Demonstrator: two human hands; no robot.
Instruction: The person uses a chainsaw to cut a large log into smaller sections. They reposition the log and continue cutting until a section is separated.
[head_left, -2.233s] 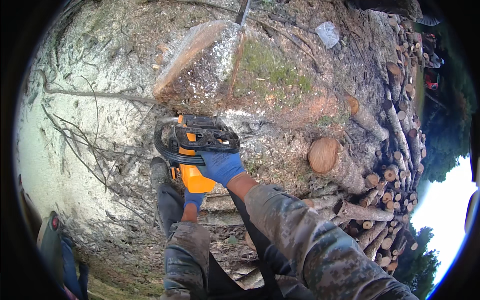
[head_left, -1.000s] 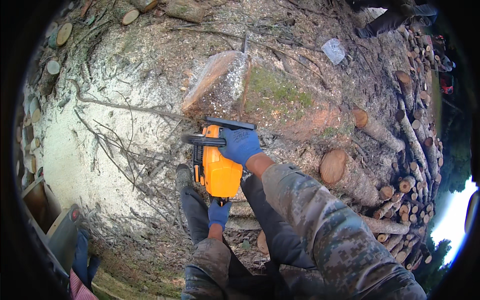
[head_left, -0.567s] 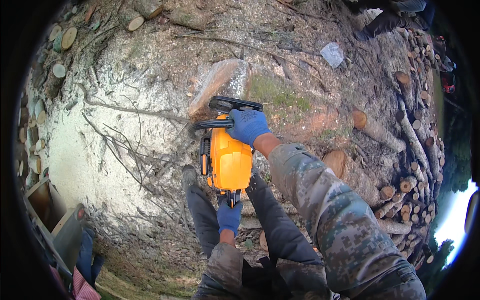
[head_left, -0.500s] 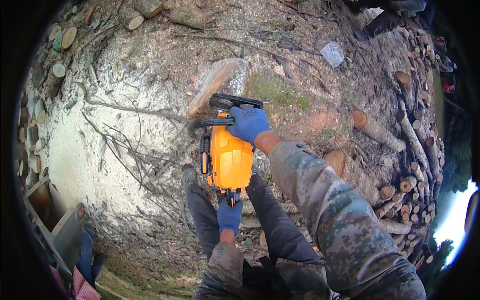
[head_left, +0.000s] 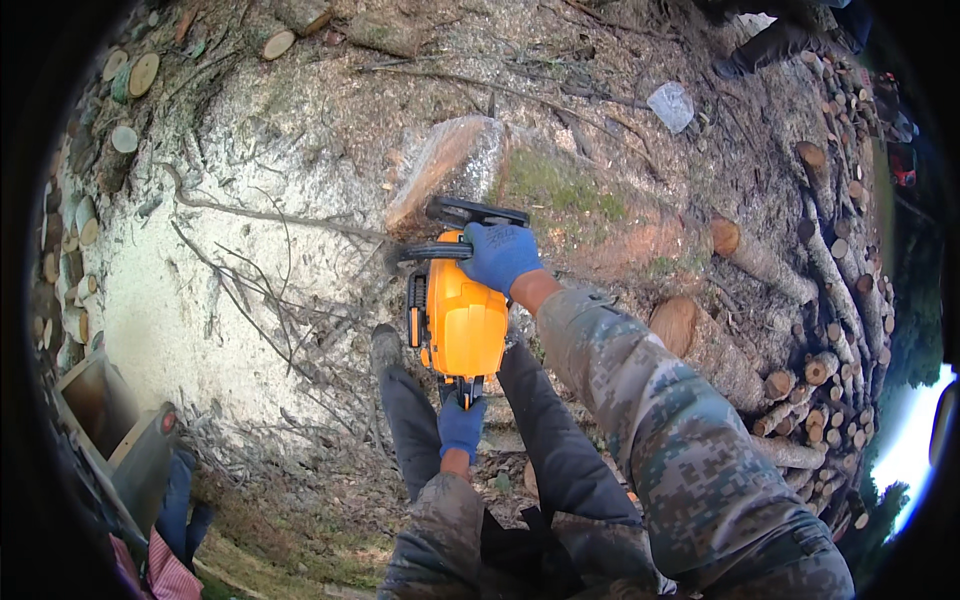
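Note:
An orange chainsaw (head_left: 467, 320) with black handles is held in front of my legs, its front end toward a thick, partly mossy log (head_left: 555, 185) on the ground. My right hand (head_left: 500, 257), in a blue glove, is closed around the curved front handle, just behind the black hand guard (head_left: 475, 211). My left hand (head_left: 461, 425), also gloved in blue, grips the rear handle. The saw's bar and chain are hidden beyond its body and the guard. Beside the guard, the log's pale, reddish cut face (head_left: 436, 172) shows.
Pale sawdust (head_left: 170, 290) and thin branches (head_left: 240, 290) cover the ground at left. Cut logs (head_left: 690, 335) lie close on my right, before a larger log pile (head_left: 815, 430). Another person's leg (head_left: 775, 50) shows at far right; a metal chute-like machine part (head_left: 140, 470) stands at lower left.
The chainsaw's guard and front handle have tipped slightly and sit a little nearer me against the log. Both hands keep their grip. The whole view has shifted slightly.

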